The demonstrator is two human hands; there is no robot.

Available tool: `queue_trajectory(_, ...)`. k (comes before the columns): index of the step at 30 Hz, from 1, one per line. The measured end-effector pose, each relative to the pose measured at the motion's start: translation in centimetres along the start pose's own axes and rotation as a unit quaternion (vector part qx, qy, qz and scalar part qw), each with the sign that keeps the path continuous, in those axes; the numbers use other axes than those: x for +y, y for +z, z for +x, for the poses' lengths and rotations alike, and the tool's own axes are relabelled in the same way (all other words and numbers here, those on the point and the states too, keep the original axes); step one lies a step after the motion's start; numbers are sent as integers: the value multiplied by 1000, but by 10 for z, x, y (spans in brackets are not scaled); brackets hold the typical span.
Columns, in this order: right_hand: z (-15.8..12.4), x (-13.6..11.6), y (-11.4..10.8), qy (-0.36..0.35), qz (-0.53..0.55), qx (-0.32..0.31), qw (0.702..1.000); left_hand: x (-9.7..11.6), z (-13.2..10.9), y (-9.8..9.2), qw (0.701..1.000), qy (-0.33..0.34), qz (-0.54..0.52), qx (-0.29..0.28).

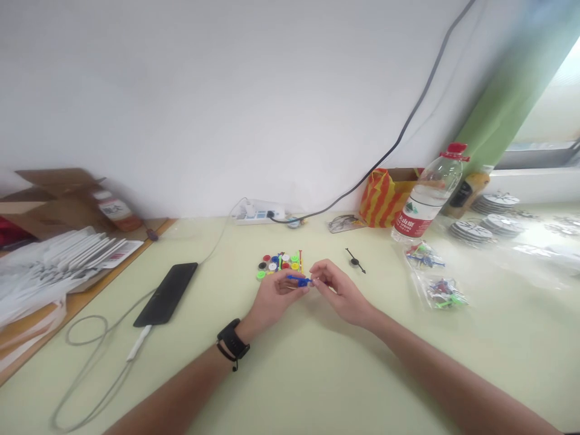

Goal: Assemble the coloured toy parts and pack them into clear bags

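Overall: a person sits at a pale green table [317, 374], both bare forearms reaching in, the hands meeting near its middle.
Left hand: the left hand [272, 299] is curled, thumb and fingers closed around a small blue piece [299, 280]; a black wristband [232, 341] sits on that wrist.
Right hand: the right hand [342, 293] comes in from the other side, thumb and forefinger pinched together on the right end of the same part, the other fingers loosely bent.
Blue piece: held just above the tabletop between the two sets of fingertips; too small to make out its shape.
Just behind the hands: a cluster of coloured parts [278, 263], round caps and thin sticks in red, blue, green, white and black.
To the right of that: a black pointer [355, 261] lying alone on the table.
Further right: two clear bags [441, 293] of coloured bits, near a water bottle [426, 202] with a red cap, tilted in this view.
Far right: stacks of discs [471, 231].
Against the wall: a power strip [258, 212] and an orange striped bag [383, 196].
Left side: a black phone [167, 293] lying flat with a grey cable [95, 356] plugged in and looping toward the table edge; beyond it, white packets [58, 257] and a cardboard box [49, 193].
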State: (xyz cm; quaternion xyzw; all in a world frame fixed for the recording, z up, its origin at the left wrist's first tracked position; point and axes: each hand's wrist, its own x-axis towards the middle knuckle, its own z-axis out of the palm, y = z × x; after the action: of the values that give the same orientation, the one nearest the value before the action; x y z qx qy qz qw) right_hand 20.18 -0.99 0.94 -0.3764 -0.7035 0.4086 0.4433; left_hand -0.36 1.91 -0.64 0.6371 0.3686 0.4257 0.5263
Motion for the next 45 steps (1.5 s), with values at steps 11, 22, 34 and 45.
queue_trajectory(11, -2, 3, -2, -14, -93, -29, 995, 2, -1, 1, 999, 12, 35, -3)
queue_trajectory(22, -2, 3, -2, -28, -122, -17, 992, 6, -4, 2, 997, 49, 59, -24)
queue_trajectory(34, 1, 6, -5, 24, -75, -16, 997, 12, -6, 2, 991, 74, 103, -51)
queue_trajectory(45, 1, 4, -7, 34, -41, -22, 998, 8, -6, 2, 991, 62, 106, -45)
